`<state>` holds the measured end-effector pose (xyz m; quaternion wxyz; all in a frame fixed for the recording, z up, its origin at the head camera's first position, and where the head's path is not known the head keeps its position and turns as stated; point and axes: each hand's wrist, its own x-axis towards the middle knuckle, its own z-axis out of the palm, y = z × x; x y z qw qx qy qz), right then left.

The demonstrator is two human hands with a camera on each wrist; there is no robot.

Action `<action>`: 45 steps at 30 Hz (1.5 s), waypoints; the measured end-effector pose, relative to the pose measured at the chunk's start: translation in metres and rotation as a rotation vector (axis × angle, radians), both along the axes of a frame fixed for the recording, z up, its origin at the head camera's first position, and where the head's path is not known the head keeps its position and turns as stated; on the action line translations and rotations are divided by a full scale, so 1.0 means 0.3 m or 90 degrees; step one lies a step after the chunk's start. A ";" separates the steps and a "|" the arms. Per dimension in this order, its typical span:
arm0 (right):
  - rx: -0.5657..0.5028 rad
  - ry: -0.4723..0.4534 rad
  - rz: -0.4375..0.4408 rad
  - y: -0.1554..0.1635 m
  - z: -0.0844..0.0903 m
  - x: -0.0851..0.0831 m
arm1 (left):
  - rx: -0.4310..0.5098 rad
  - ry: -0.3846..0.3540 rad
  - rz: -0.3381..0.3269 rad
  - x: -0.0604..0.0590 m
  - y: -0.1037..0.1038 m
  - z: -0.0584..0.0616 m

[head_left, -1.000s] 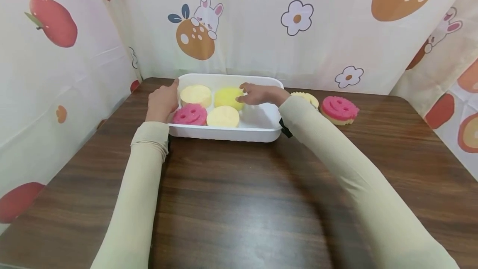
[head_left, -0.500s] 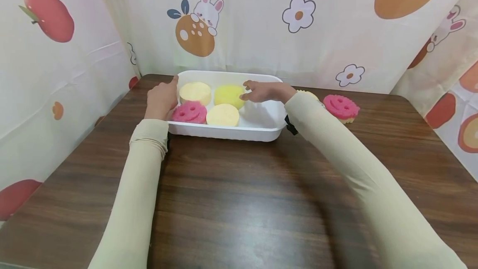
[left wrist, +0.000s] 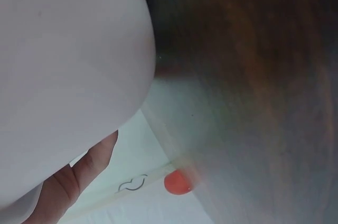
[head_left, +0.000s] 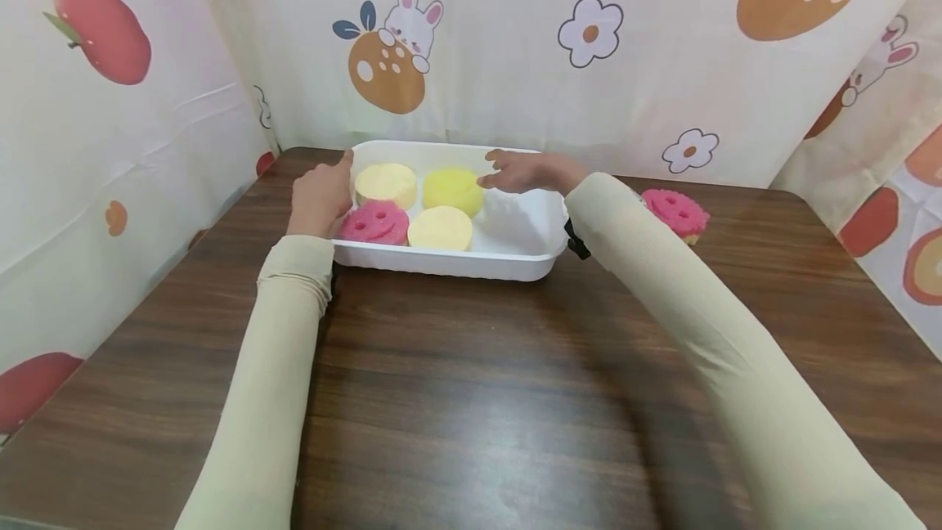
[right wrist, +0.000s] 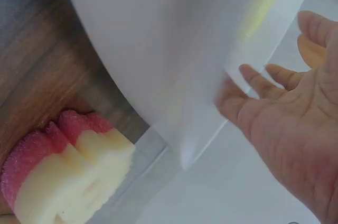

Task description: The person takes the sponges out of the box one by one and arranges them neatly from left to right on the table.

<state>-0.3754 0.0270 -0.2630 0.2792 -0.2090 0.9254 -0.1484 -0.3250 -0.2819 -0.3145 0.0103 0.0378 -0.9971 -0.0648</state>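
Observation:
A white tray point(head_left: 515, 256) stands at the back of the brown table. In it lie a pale yellow sponge point(head_left: 385, 182), a bright yellow sponge point(head_left: 452, 189), a pink smiley sponge point(head_left: 374, 222) and another pale yellow sponge point(head_left: 440, 227). My left hand point(head_left: 320, 193) holds the tray's left rim, thumb on the back corner; the left wrist view shows the tray wall point(left wrist: 68, 76) beside a finger point(left wrist: 79, 176). My right hand point(head_left: 526, 172) hovers open over the tray's bare right part, just right of the bright yellow sponge. Its palm point(right wrist: 296, 129) is spread and holds nothing.
A pink smiley sponge with a yellow underside point(head_left: 675, 213) point(right wrist: 63, 171) lies on the table to the right of the tray, partly behind my right sleeve. Printed curtains point(head_left: 589, 64) close off the back and both sides. The table's near half point(head_left: 471, 399) is bare wood.
My right hand has lifted off the bright yellow sponge and drifted slightly right and back. Its arm now hides the yellow sponge that lay beside the tray. The left hand stays put.

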 end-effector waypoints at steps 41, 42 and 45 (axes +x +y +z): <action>0.019 0.019 0.018 -0.115 -0.026 -0.051 | -0.011 0.008 0.016 -0.011 0.015 -0.015; 0.013 0.014 0.020 -0.120 -0.032 -0.053 | -0.011 0.008 0.018 -0.010 0.012 -0.015; 0.006 0.029 0.037 -0.134 -0.045 -0.058 | -0.012 0.006 0.023 -0.005 0.005 -0.011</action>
